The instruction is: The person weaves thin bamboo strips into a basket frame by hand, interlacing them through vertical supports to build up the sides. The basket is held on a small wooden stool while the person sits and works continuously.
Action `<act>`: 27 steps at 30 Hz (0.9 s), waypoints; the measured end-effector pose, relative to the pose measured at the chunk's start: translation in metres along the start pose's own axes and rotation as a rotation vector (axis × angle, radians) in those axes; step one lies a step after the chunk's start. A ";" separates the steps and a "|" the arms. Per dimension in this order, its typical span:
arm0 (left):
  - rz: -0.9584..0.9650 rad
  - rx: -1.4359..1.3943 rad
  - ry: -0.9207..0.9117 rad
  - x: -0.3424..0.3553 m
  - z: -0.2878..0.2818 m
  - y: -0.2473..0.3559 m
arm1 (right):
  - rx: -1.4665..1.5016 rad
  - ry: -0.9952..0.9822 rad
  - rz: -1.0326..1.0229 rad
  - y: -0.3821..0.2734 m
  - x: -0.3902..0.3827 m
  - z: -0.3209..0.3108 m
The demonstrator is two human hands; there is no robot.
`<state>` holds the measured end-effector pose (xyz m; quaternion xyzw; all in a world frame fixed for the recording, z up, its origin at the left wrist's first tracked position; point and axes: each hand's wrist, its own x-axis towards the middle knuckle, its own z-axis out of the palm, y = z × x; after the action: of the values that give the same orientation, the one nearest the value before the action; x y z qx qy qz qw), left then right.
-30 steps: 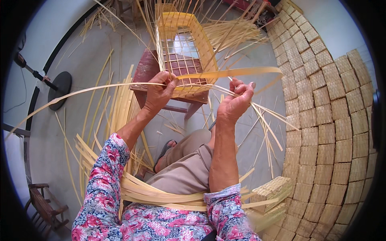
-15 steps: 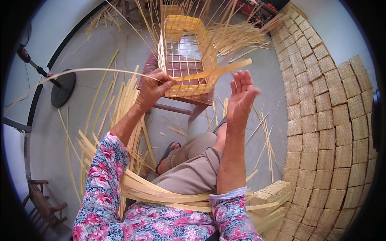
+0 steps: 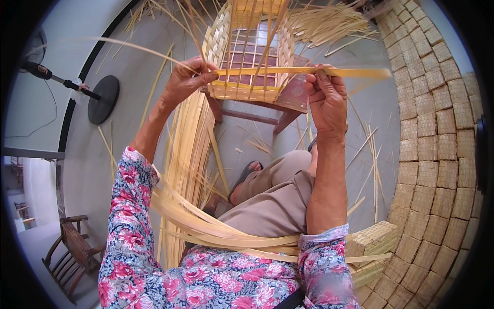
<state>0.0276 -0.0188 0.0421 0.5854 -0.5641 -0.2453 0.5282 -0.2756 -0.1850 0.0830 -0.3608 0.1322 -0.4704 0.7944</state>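
Observation:
A flat yellow bamboo strip (image 3: 262,71) stretches sideways across the near end of a woven basket (image 3: 212,42). My left hand (image 3: 186,80) pinches the strip by the basket's near left corner, and a thin length trails off to the left. Farther along, my right hand (image 3: 329,100) grips the strip between thumb and fingers, its free end reaching right. The basket has an open lattice bottom, with several upright strips rising from its near side. It rests on a reddish-brown wooden stool (image 3: 293,95).
More bamboo strips (image 3: 221,232) lie across my lap, and a long bundle (image 3: 185,144) stands at my left. Loose strips (image 3: 329,26) are heaped on the floor behind. Woven blocks (image 3: 427,170) line the right side. A fan stand (image 3: 104,100) and wooden chair (image 3: 80,242) are at left.
My right hand, open and apart from the strip before, has closed on it. The strip now runs level and straighter between my hands. The view has shifted, so the basket sits higher in it.

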 end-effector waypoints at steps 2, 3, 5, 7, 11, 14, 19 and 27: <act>-0.019 -0.057 -0.009 0.003 0.001 0.003 | 0.128 0.031 0.086 0.019 0.000 -0.028; 0.004 -0.046 -0.030 0.002 -0.003 0.002 | 0.149 0.112 0.137 0.030 0.000 -0.038; 0.005 0.002 -0.075 0.008 -0.005 0.001 | 0.188 0.331 0.226 0.046 0.001 -0.058; 0.044 0.091 -0.106 0.010 -0.006 0.005 | 0.207 0.359 0.243 0.052 0.000 -0.062; -0.057 0.055 -0.112 0.016 -0.003 0.009 | 0.194 0.363 0.272 0.052 0.000 -0.067; 0.020 0.251 -0.109 0.017 -0.005 0.004 | 0.107 0.303 0.328 0.052 -0.002 -0.066; 0.021 0.114 0.083 0.004 0.010 0.005 | 0.001 0.236 0.376 0.061 -0.001 -0.046; -0.055 -0.224 0.389 -0.022 0.050 -0.003 | -0.050 0.169 0.329 0.065 -0.008 -0.049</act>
<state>-0.0207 -0.0163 0.0164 0.5743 -0.4048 -0.2033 0.6819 -0.2640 -0.1809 0.0019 -0.3132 0.2675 -0.3593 0.8374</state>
